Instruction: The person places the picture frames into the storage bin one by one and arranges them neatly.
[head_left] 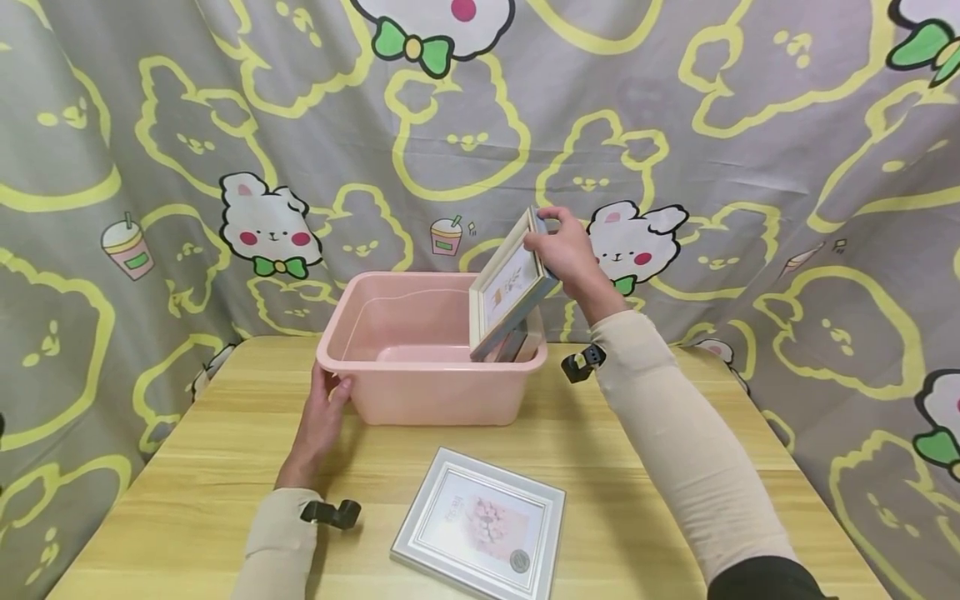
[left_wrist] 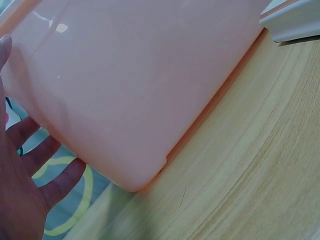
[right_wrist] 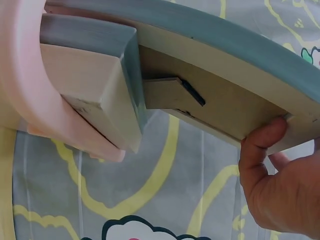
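My right hand (head_left: 566, 250) pinches the top edge of a picture frame (head_left: 512, 287) with a cream front and blue-grey sides. The frame tilts inside the right end of a pink plastic tub (head_left: 435, 396), its lower edge below the rim. In the right wrist view, its brown back and stand (right_wrist: 165, 92) face the camera. Another frame (right_wrist: 82, 72), cream and blue, stands in the tub beside it. At the tub's left front corner, my left hand (head_left: 324, 417) touches the wall under the rim; its fingers (left_wrist: 65, 182) lie fairly straight along the side.
A silver picture frame (head_left: 480, 525) with a pink floral print lies flat on the wooden table (head_left: 622, 500), in front of the tub. A grey curtain (head_left: 337, 108) with yellow cartoon outlines hangs behind and at both sides.
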